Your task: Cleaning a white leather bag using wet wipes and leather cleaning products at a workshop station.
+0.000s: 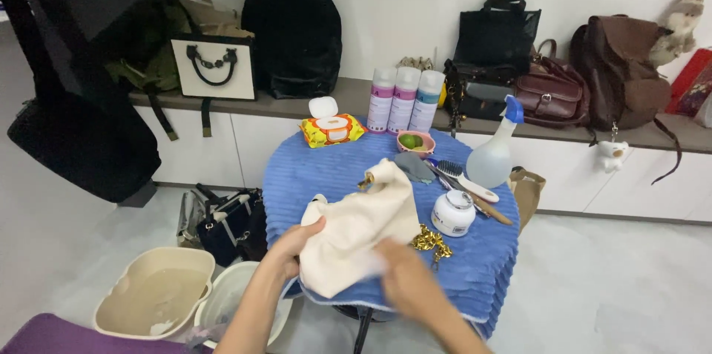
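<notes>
Round table point(326, 176) under our blue ribbed cover, cream handbag point(360, 231) lying at its near edge, our left hand point(293, 246) gripping the bag's left side, our right hand point(404, 276) blurred, pressing white wipe point(371, 263) on it, grip unclear, white jar point(453, 213) right of bag, gold chain point(432, 240) beside jar.

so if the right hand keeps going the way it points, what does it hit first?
The right hand points up-left across the cream bag it already touches; beyond that, probably the left hand. Motion blur leaves depth unclear.
</notes>
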